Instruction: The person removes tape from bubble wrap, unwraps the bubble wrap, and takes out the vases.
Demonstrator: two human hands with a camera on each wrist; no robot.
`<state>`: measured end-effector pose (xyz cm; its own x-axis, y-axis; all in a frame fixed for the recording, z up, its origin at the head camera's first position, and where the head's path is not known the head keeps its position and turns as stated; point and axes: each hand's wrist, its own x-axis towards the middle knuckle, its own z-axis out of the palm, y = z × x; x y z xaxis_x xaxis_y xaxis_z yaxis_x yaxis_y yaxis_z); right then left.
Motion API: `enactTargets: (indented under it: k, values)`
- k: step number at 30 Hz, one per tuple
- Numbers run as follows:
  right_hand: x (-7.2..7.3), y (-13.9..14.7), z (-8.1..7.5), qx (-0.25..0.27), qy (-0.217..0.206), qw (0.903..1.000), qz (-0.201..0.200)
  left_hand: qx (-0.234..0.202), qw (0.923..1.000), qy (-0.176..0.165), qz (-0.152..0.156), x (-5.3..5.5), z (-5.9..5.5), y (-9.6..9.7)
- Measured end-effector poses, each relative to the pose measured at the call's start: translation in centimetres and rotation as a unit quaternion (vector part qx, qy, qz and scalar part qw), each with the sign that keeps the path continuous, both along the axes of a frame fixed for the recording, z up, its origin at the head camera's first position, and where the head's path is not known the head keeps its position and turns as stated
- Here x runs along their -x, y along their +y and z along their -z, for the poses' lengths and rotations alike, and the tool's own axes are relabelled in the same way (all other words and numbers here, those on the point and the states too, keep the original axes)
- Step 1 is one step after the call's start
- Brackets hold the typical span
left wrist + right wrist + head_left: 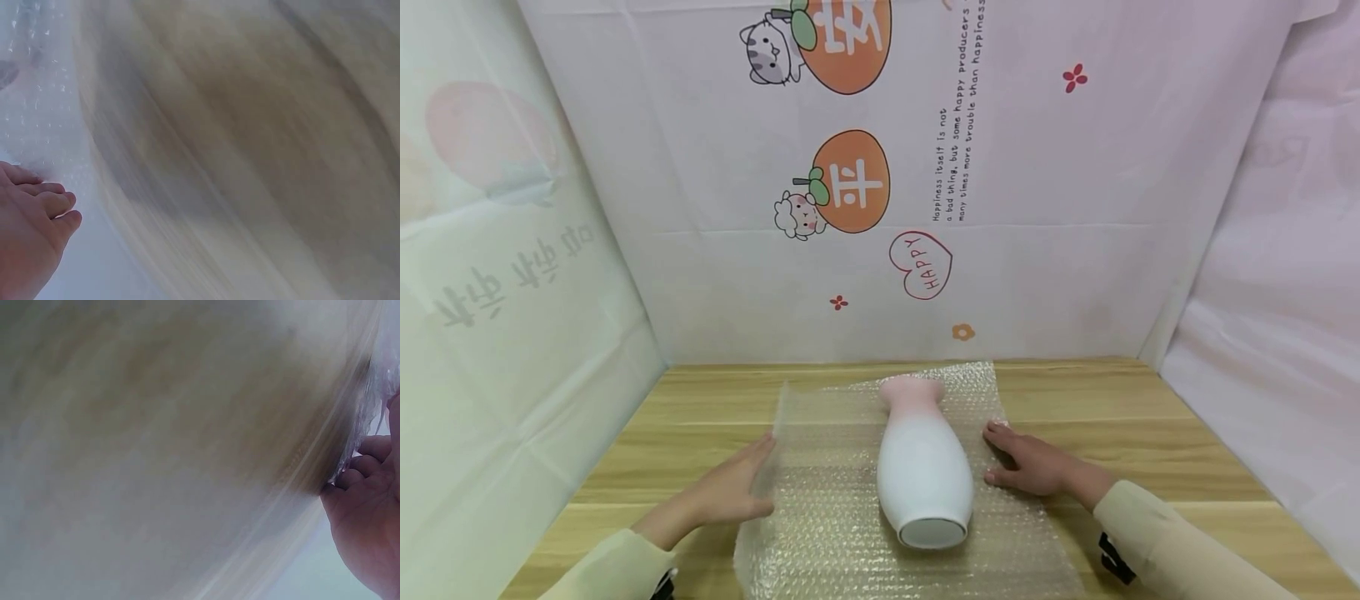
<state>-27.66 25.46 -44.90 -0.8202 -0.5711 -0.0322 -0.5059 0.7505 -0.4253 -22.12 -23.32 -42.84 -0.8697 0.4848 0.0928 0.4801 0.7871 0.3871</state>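
Observation:
A vase [925, 462], white with a pink neck, lies on its side on a sheet of bubble wrap [827, 500]. Its base faces the near side and its mouth points away. My left hand [718, 492] is at the sheet's left edge, fingers extended and thumb apart, touching the raised plastic. On the other side, my right hand [1033, 462] rests at the right edge of the wrap, thumb and fingers spread, beside the vase but apart from it. In the right wrist view, the fingers [353, 478] of that hand meet the wrap's edge, partly out of frame.
The wooden tabletop [1097, 408] extends to both sides of the sheet. A white printed cloth [1037, 275] hangs behind the table, and pale cloths close off the left and right sides.

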Motion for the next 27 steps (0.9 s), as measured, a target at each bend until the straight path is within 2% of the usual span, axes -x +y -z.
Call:
enactTargets:
  k: [7,14,24,27]
  values:
    - [0.0,0.0,0.1,0.000,-0.002,1.0000,0.003,-0.004,0.9999,-0.011,-0.006,0.1,0.3,-1.1]
    - [0.0,0.1,0.2,0.000,0.002,1.0000,0.003,0.012,0.9999,-0.009,-0.001,0.1,0.4,-1.8]
    - [0.0,0.0,0.2,0.003,-0.004,0.9999,0.009,0.024,0.9991,-0.035,0.004,0.2,0.3,-2.1]
    - [0.0,0.0,0.3,0.004,-0.004,0.9999,0.010,0.032,0.9981,-0.053,-0.003,0.2,0.4,-2.2]
